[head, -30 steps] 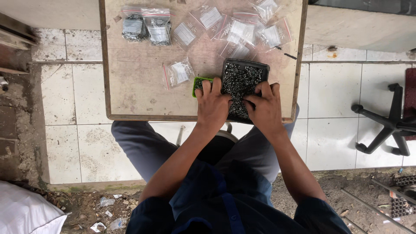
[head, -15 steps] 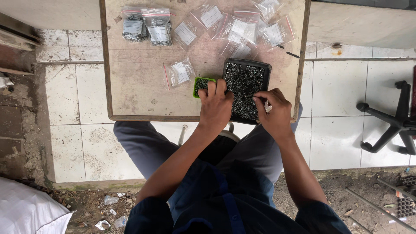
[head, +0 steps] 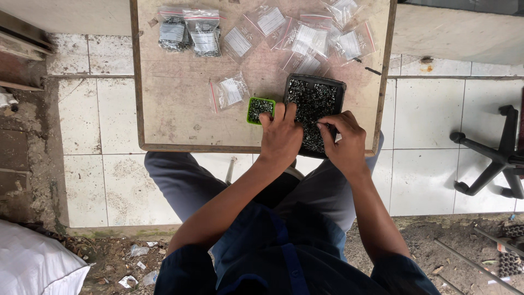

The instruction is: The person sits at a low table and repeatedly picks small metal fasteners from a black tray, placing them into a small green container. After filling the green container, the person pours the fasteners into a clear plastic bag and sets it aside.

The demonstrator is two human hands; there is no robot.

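Sorting looks under way: at lower centre the left hand [head: 281, 134] lies flat, fingers spread, on the black tray of small screws [head: 315, 112], right hand [head: 344, 139] pinching there, green cup [head: 259, 109] beside, clear bags [head: 305, 38] at the desk [head: 164, 109] top.

Soft, even daylight, no harsh shadows; mild glare on the white floor tiles [head: 426, 136]; sharp focus throughout.

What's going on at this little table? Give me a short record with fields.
Surface: wooden board over the person's lap
Left hand: resting on the black tray of small metal parts
Right hand: fingertips pinching over the tray's near end
Beside tray: small green container, also filled with parts
Far side: clear zip bags, two holding dark parts
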